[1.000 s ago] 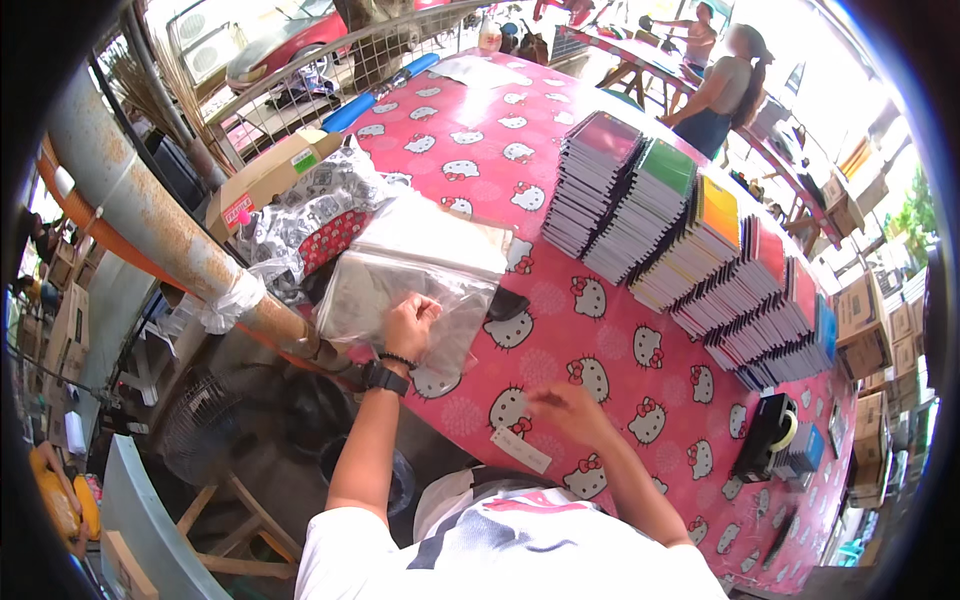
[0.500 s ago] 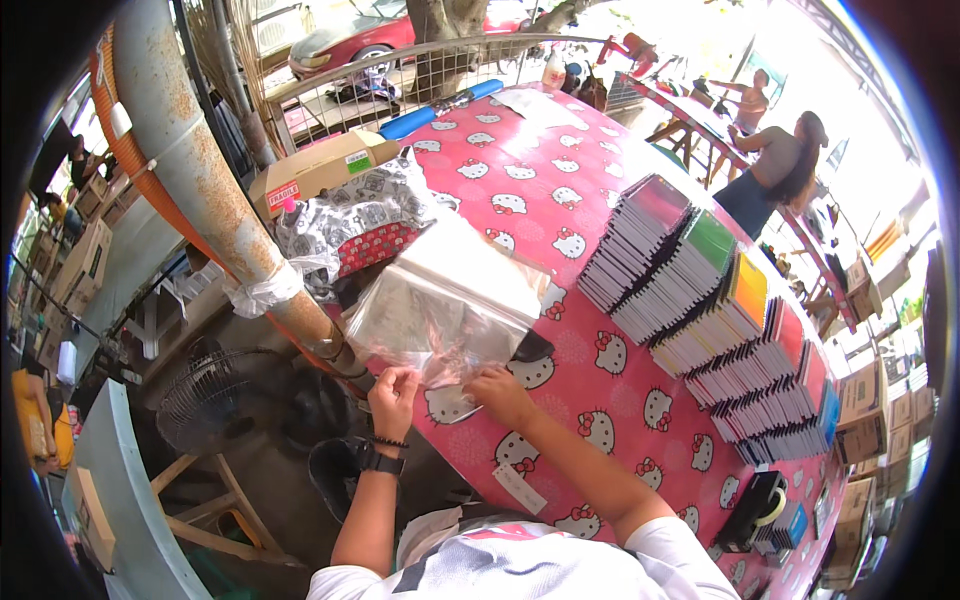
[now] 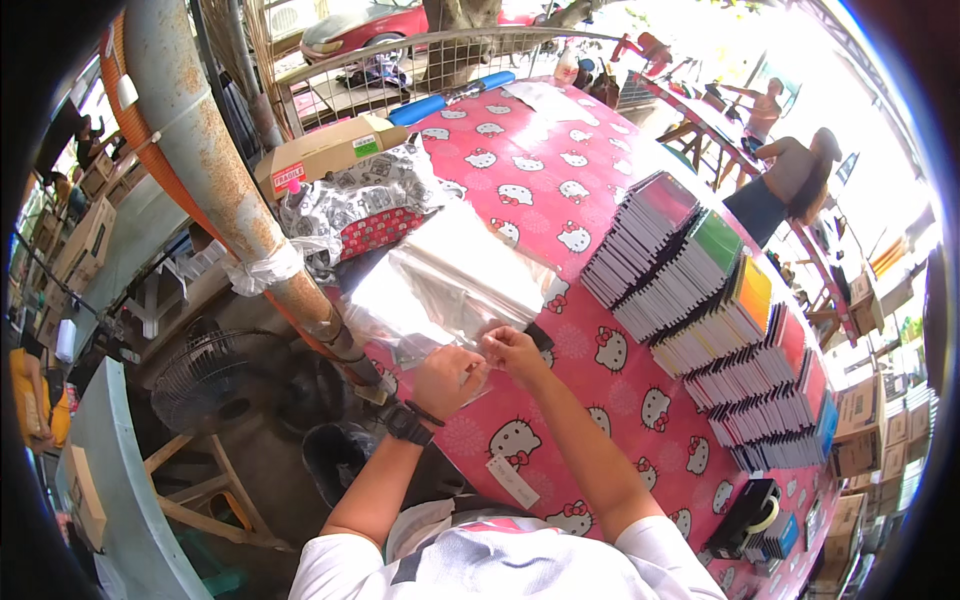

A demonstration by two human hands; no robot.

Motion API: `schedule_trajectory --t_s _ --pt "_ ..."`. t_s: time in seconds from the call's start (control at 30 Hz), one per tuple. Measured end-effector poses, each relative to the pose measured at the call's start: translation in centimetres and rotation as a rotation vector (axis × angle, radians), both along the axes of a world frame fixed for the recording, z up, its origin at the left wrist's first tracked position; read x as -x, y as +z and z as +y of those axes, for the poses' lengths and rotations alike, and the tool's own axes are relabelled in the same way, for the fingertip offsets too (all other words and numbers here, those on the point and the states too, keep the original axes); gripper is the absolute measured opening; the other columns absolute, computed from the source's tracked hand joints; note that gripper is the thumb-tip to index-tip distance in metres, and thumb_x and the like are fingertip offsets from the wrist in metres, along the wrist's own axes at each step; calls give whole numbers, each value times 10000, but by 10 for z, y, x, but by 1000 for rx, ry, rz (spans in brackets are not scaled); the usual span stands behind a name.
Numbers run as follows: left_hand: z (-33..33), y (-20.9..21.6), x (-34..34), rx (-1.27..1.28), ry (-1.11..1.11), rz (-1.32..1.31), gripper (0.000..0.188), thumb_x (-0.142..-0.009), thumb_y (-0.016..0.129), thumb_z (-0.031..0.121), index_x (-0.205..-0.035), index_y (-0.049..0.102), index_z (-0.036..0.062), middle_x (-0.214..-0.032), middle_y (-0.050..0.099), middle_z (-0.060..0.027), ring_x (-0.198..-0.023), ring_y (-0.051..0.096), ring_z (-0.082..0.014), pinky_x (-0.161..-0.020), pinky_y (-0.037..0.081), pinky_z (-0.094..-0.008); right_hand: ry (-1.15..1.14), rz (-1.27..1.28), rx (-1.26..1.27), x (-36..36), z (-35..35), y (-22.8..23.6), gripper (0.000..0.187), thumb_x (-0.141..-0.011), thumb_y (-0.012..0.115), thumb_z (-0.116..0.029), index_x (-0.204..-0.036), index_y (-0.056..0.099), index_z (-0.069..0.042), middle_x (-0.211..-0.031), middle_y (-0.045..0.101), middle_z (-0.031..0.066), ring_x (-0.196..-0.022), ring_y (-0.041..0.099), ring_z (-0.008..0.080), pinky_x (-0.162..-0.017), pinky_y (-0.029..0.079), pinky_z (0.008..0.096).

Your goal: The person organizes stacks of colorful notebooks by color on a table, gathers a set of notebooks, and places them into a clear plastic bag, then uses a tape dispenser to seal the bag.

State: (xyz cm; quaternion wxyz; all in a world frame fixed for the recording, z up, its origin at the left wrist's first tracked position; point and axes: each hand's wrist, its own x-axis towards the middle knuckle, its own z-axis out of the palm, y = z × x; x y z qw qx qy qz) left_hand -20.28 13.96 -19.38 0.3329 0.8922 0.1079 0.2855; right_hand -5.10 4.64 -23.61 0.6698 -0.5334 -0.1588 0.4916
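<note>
A stack of clear plastic bags (image 3: 475, 262) lies on the pink cartoon-cat tablecloth (image 3: 590, 425) in front of me. At its near edge my left hand (image 3: 448, 380) is bent inward, its fingers closed on a thin clear plastic sheet or bag that spreads out to the left. Just right of it my right hand (image 3: 512, 354) pinches the near edge of the same plastic. The two hands are almost touching. Glare hides the exact outline of the plastic. A dark object shows partly under the stack, beside my right hand.
Rows of spiral notebooks (image 3: 690, 300) stand at right, with a tape dispenser (image 3: 750, 520) nearer me. A patterned plastic parcel (image 3: 365, 205) and open cardboard box (image 3: 325, 155) lie beyond the bags. A rusty pole (image 3: 215, 150) and fan (image 3: 215, 375) flank the table's left. Other people are farther off.
My left hand has moved right and turned inward, toward my right hand. My right hand has risen slightly. The plastic between them has shifted and spread to the left.
</note>
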Motion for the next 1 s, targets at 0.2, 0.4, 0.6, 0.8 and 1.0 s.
schedule_trajectory --t_s 0.2,0.4,0.6,0.8,1.0 --pt "18 -26 -11 -352 354 90 575 -793 583 327 -1282 399 85 -1252 448 -140 -1092 450 -301 -889 366 -442 -321 85 -266 -20 -3 10 61 -853 582 -114 -875 549 -67 -746 532 -8 -642 517 98 -609 489 254" --pt "34 -35 -12 -287 356 497 714 -787 583 377 -1385 261 154 -1371 305 -147 -1125 426 -305 -878 389 -460 -726 -53 -775 -81 -110 80 86 -859 570 -126 -932 528 -107 -825 549 8 -732 538 113 -712 493 288" --pt "-8 -20 -21 -59 123 269 690 -784 605 417 -1327 353 72 -1346 351 -139 -1104 458 -287 -886 391 -441 -566 -1127 -77 39 -212 177 203 -693 556 82 -864 569 -27 -771 550 54 -725 549 160 -682 467 285" --pt "-134 -7 -33 1383 -537 564 652 -767 660 395 -1262 432 38 -1160 516 -111 -1052 502 -192 -853 432 -379 -264 -1294 397 110 -210 78 247 -717 563 1 -957 577 -52 -791 576 147 -748 578 302 -655 454 386" --pt "-158 -68 -63 1192 -415 567 308 -766 629 48 -1057 533 21 -894 592 -73 -719 578 -133 -558 482 -236 -315 -884 262 118 -237 24 271 -717 616 -55 -980 564 -16 -911 594 149 -833 572 302 -736 457 363"
